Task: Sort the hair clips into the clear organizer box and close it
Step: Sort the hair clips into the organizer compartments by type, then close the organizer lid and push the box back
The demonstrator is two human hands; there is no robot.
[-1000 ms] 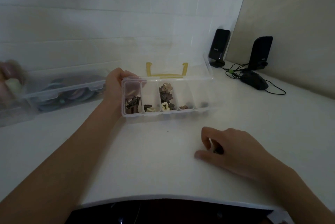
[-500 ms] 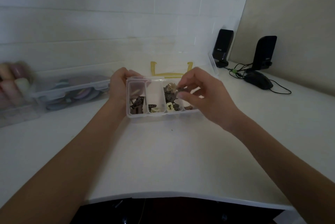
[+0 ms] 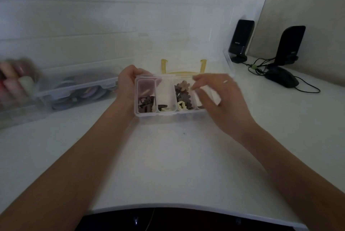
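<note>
Far left, blurred: rolled items in pink and cream tones (image 3: 13,79), contents not identifiable. Next right: second clear lidded box (image 3: 74,88) holding coiled bands, against the wall. Left hand (image 3: 128,85), forearm stretched across the white table (image 3: 168,165), fingers clamped on the left end wall of the clear organizer box (image 3: 149,114). Organizer box at table centre, lid raised behind with yellow latch (image 3: 183,70) showing; four compartments visible: dark brown hair clips (image 3: 146,104) in the leftmost, one dark and one cream clip in the second, brown flower-shaped clips (image 3: 183,90) with a cream one in the third, fourth mostly hidden. Right hand (image 3: 214,98) hovering over the right compartments, fingers loosely curled, ring on one finger; whether anything is pinched cannot be told. Far right: two black speakers (image 3: 240,40), small pale lettering on the fronts unreadable; black mouse (image 3: 281,79) with cable.
</note>
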